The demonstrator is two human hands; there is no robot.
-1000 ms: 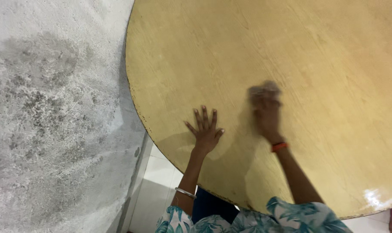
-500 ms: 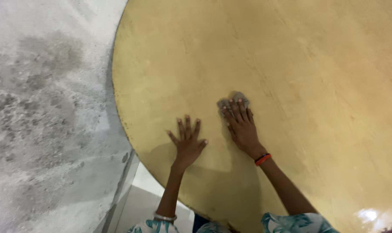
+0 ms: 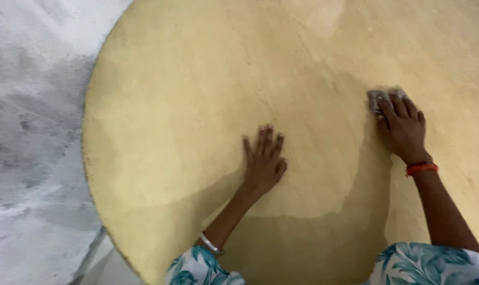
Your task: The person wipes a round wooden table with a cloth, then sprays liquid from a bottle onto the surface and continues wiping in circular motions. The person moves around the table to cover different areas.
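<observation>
Right hand (image 3: pixel 405 129) lies palm-down, its grip pressed flat over a small grey cloth (image 3: pixel 379 97) on the round yellow wooden tabletop (image 3: pixel 197 95); only the crumpled far edge of the cloth shows beyond the fingertips (image 3: pixel 392 105). Left hand (image 3: pixel 264 161) rests flat with fingers spread, holding nothing, well apart from the cloth. An orange band (image 3: pixel 422 168) circles the right wrist, a silver bangle (image 3: pixel 210 244) the left. Grey mottled floor (image 3: pixel 28 132) lies beside the tabletop.
</observation>
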